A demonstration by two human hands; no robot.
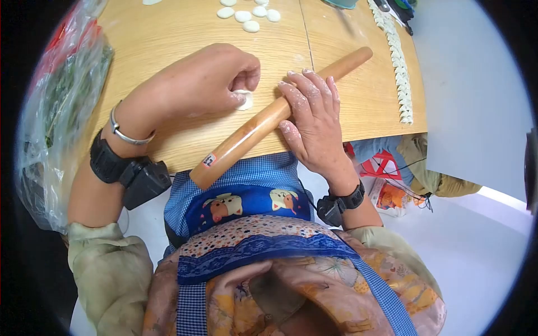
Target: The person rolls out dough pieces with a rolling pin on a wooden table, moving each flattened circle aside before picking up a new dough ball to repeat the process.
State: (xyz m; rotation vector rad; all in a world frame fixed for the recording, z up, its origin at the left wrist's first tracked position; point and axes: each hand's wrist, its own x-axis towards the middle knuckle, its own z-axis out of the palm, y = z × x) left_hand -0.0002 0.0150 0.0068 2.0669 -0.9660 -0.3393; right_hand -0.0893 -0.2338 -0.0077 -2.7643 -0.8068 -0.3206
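Observation:
My left hand [207,78] is curled at the middle of the wooden table, its thumb and fingers closed on the edge of a small, round, white dough disc [245,103]. Part of that disc is hidden by the thumb. Across the table edge slants a wooden rolling pin [246,136], with a small sticker near its lower end. Floury and with fingers stretched out, my right hand [315,115] lies flat over the pin's middle, the thumb on the near side.
Several flattened dough discs [243,16] lie at the far side of the table [185,134]. Along the right edge runs a long row of folded white dough pieces [399,67]. A clear plastic bag [61,117] with greens stands at the left. A greenish bowl [341,3] shows at the top.

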